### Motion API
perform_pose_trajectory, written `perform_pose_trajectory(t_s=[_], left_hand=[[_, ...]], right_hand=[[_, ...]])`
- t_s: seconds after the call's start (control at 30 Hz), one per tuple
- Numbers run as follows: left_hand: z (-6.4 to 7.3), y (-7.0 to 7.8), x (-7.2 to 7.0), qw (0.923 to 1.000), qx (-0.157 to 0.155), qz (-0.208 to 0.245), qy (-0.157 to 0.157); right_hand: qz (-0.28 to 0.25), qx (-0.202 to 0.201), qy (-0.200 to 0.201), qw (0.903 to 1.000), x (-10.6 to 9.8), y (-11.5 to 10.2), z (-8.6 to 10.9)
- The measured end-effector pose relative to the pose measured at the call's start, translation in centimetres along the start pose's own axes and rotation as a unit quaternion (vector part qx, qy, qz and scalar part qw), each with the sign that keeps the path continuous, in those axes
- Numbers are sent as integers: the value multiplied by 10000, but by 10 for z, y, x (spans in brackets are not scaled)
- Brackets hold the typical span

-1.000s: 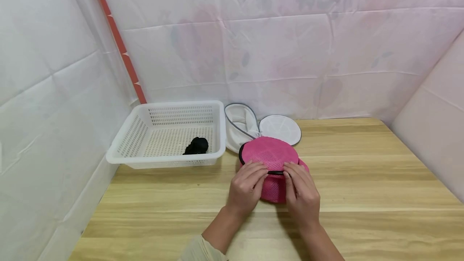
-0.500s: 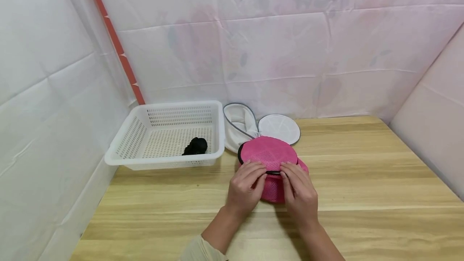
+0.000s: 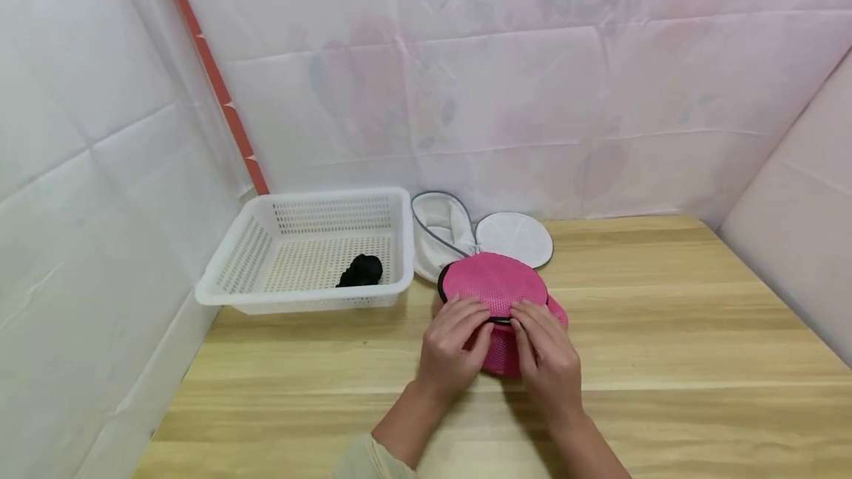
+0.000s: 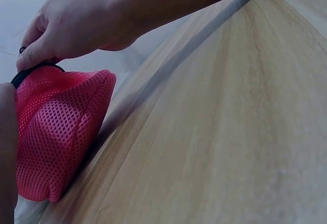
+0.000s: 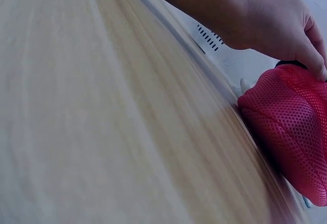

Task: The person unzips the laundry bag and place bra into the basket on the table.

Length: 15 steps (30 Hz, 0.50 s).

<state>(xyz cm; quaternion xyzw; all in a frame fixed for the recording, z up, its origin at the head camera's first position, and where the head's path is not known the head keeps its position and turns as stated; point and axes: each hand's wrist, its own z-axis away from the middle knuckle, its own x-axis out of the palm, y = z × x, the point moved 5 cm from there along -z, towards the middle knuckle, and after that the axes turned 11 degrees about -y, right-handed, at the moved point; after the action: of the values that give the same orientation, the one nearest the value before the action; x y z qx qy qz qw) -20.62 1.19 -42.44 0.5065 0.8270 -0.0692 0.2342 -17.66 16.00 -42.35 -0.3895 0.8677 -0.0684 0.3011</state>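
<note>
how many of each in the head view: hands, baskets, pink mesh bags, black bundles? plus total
Hands: 2 (left hand, right hand)
Baskets: 1 (white basket)
Pink mesh bags: 1 (pink mesh bag, held by both hands)
Black bundles: 1 (black bundle, inside the basket)
Total: 5

The left grip [image 3: 451,344] and right grip [image 3: 549,357] pinch side by side, fingers [image 3: 461,314] bent, forearms [image 3: 591,442] converging forward.
</note>
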Motion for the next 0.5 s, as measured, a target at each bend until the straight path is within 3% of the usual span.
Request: perform_pose_trajectory(t_s=[0.27, 0.5], left_hand=[[-4, 5, 2, 9997, 180, -106, -106], [-2, 8, 5, 9992, 246, -261, -196]], right_hand=[[-8, -414, -132, 9991, 5, -4, -2], [-34, -478, -137, 9988, 6, -6, -2]])
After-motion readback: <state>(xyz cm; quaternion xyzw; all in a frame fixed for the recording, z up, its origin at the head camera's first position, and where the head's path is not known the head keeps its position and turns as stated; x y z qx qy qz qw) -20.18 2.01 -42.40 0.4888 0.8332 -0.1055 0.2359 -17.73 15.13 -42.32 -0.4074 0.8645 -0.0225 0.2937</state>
